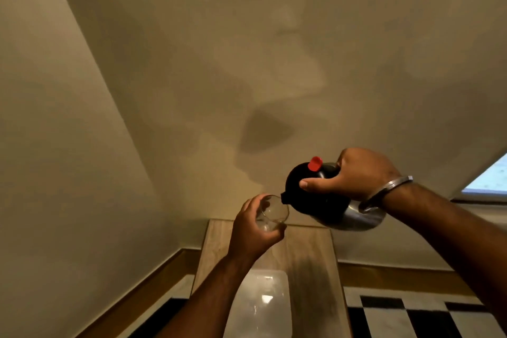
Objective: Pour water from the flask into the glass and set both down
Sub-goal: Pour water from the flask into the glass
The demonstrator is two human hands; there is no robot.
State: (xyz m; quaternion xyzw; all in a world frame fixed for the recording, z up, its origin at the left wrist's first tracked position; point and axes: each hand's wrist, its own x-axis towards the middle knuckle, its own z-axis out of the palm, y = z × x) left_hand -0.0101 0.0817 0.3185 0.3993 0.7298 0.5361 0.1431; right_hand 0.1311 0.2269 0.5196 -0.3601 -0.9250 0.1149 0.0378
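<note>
My right hand [354, 177] grips a steel flask [323, 200] with a black top and a red button. The flask is tipped to the left, its black spout at the rim of a clear glass [273, 214]. My left hand [252, 230] holds that glass from the left side, tilted slightly toward the spout. Both are held in the air above a narrow wooden table [310, 255]. A metal bangle sits on my right wrist. Whether water is flowing cannot be made out.
A clear plastic tray [260, 302] lies on the near part of the table. Beige walls meet in a corner behind. A black-and-white checkered floor [411, 315] shows at the lower right, and a bright window edge [491, 178] at the right.
</note>
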